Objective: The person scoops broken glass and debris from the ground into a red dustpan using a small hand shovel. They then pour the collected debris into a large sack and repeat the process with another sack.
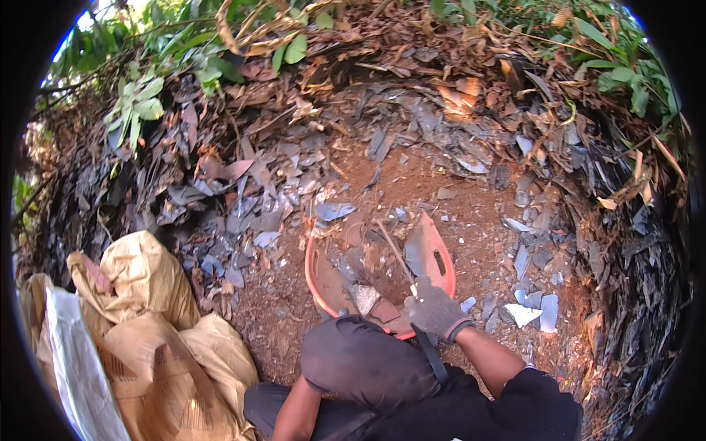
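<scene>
My right hand (435, 310), in a dark grey knit glove, is closed around the near end of a thin rod (396, 251). The rod slants up and left over an orange-red plastic scoop (313, 279) with handle slots in its raised sides. Inside the scoop lie flat broken pieces, among them a reddish-brown chip (385, 310) and a pale speckled chunk (364, 298). My left forearm (298, 413) goes up behind my bent knee (353, 360), which hides my left hand. A dark strap (431, 356) hangs just below my right glove.
Bulging tan sacks (158, 345) and a silvery sheet (81, 367) stand close at my left. Loose flakes, with a white shard (523, 314), lie on brown soil right of the scoop. A bank of dark layered flakes (640, 294) rises at the right; leaf litter and green plants (136, 103) edge the far side.
</scene>
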### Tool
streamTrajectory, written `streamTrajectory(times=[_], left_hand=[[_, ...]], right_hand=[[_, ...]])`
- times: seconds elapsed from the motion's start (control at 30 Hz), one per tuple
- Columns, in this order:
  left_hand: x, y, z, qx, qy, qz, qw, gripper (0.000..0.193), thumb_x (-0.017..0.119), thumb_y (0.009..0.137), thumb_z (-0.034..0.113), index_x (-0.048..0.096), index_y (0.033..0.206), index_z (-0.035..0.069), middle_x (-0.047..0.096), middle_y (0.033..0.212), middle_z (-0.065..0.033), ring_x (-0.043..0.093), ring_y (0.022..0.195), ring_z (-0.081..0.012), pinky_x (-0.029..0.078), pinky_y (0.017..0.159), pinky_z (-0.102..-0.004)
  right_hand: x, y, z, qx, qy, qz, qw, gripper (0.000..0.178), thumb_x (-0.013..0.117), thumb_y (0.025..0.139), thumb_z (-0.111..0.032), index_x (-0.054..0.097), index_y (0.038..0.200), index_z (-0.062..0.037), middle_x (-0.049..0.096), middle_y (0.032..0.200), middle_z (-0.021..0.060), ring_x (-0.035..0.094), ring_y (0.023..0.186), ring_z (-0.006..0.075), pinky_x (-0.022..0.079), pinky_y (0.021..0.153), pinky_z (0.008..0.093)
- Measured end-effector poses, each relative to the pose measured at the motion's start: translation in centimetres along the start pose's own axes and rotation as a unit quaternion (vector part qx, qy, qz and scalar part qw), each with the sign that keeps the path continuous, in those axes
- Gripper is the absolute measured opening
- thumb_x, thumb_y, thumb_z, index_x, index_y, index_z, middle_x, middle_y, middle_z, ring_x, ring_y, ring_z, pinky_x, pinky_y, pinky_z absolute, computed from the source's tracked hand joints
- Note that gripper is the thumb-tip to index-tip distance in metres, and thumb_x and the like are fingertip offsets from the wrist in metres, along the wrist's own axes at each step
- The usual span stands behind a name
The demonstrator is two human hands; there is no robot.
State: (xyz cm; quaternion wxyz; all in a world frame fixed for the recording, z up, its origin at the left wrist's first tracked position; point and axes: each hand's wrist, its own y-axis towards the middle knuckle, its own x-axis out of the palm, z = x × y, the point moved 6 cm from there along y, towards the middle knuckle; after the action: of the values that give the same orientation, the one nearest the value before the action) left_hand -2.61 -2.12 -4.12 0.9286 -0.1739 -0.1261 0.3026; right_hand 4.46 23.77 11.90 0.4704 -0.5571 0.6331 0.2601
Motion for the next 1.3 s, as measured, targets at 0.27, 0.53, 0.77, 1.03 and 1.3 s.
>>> streamTrajectory(times=[0.27,0.53,0.77,1.03,1.3], left_hand=[[0.2,1.5,1.0,0.02,-0.003,-0.008,1.0,0.075,0.069,0.091,0.019,0.027,0.152,0.005,0.053,0.134,-0.0182,0.059,0.113,-0.0243,0.05,0.096,-0.0383],[-1.7,-0.6,0.0,0.004,-0.011,0.025,1.0,0.076,0.07,0.09,0.019,0.027,0.152,0.005,0.052,0.135,-0.0187,0.059,0.114,-0.0247,0.05,0.097,-0.0383],[-1.8,-1.6,-1.0,-0.014,-0.023,0.03,0.999,0.077,0.07,0.09,0.02,0.027,0.152,0.005,0.052,0.136,-0.0191,0.058,0.114,-0.025,0.05,0.097,-0.0384],[-2.4,-1.8,-1.3,-0.019,-0.042,0.048,0.998,0.078,0.07,0.09,0.02,0.027,0.152,0.004,0.051,0.137,-0.0196,0.058,0.115,-0.0253,0.05,0.097,-0.0384],[-5.0,0.7,-1.4,-0.01,-0.069,0.081,0.994,0.079,0.071,0.089,0.02,0.026,0.153,0.004,0.051,0.138,-0.0201,0.058,0.116,-0.0256,0.05,0.098,-0.0385]], right_hand=[[-3.6,19.3,5.0,0.111,0.091,0.126,0.982,0.042,0.055,0.086,-0.022,0.05,0.111,0.0122,0.065,0.092,0.035,0.065,0.09,0.0497,0.051,0.079,0.0544],[2.8,11.2,1.4,0.092,0.039,0.039,0.994,0.032,0.054,0.085,-0.013,0.047,0.108,0.0092,0.064,0.08,0.0339,0.066,0.079,0.0492,0.052,0.069,0.0548],[1.3,0.6,-0.5,0.087,0.033,-0.036,0.995,0.033,0.054,0.089,-0.019,0.042,0.108,0.0058,0.064,0.076,0.0306,0.066,0.077,0.0473,0.051,0.067,0.0543],[-7.3,0.0,0.6,0.033,-0.015,-0.015,0.999,0.041,0.057,0.088,-0.024,0.043,0.114,0.0052,0.064,0.084,0.0309,0.066,0.078,0.0476,0.052,0.067,0.0559],[-14.2,21.3,8.5,0.118,0.025,0.261,0.958,0.037,0.058,0.092,-0.028,0.048,0.115,-0.001,0.065,0.097,0.0305,0.063,0.089,0.0496,0.051,0.076,0.0557]])
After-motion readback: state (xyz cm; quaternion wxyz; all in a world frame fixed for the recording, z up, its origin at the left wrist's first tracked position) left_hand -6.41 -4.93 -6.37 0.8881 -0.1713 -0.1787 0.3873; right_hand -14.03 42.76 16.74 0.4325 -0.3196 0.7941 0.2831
